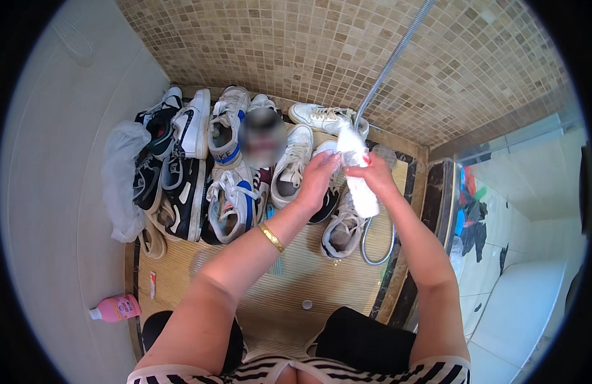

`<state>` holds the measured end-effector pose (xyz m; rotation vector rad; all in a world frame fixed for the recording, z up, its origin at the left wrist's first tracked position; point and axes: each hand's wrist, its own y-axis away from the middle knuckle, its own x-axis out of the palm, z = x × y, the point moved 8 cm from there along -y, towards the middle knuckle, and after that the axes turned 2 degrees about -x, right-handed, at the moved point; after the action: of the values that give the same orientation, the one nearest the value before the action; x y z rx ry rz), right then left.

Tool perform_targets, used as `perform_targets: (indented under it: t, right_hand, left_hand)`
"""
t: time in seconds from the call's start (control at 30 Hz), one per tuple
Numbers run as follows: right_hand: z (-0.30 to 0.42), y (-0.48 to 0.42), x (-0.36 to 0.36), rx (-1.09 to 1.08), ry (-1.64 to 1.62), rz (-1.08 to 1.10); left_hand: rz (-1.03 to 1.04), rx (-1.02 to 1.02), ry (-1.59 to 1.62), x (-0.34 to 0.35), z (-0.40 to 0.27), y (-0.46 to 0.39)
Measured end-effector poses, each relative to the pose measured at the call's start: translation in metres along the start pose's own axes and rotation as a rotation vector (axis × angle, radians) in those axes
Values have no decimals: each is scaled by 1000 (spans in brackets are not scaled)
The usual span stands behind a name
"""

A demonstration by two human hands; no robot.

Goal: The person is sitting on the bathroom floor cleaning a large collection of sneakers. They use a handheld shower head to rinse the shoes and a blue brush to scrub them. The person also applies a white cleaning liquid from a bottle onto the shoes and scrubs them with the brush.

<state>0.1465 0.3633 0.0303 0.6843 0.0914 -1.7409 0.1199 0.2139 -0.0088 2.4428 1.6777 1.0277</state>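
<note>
A long white bundle [364, 194], overexposed, with a small red patch, is held up above the shoes; whether it is a paper-wrapped shoe I cannot tell. My right hand [374, 175] grips its right side, thumb across the front. My left hand [320, 177] meets its left edge with bunched, wet-looking fingertips; some fingers are hidden. Beneath the bundle a laced off-white sneaker [343, 235] rests on the ribbed floor. Behind my left hand are a black-and-white shoe [324, 206] and a cream sneaker [292, 165]. Another white sneaker [320, 116] lies sideways by the wall.
Several stacked sneakers [185, 187] fill the left, beside a clear plastic bag [125, 177]. A metal shower hose [396, 55] hangs down and loops on the right. A pink bottle [116, 308], small tube [153, 284] and white cap [307, 305] lie nearer me. A raised stone curb [428, 225] borders the right.
</note>
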Motion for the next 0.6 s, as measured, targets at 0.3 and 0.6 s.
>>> perform_targets:
  t: [0.3,0.6]
  right_hand:
    - [41,30,6,169,-208,0]
    - [152,123,-39,-116,-466,-61]
  left_hand:
    - [183,-210,-89,37,-39,19]
    - [117,-229,-240,104,-164,109]
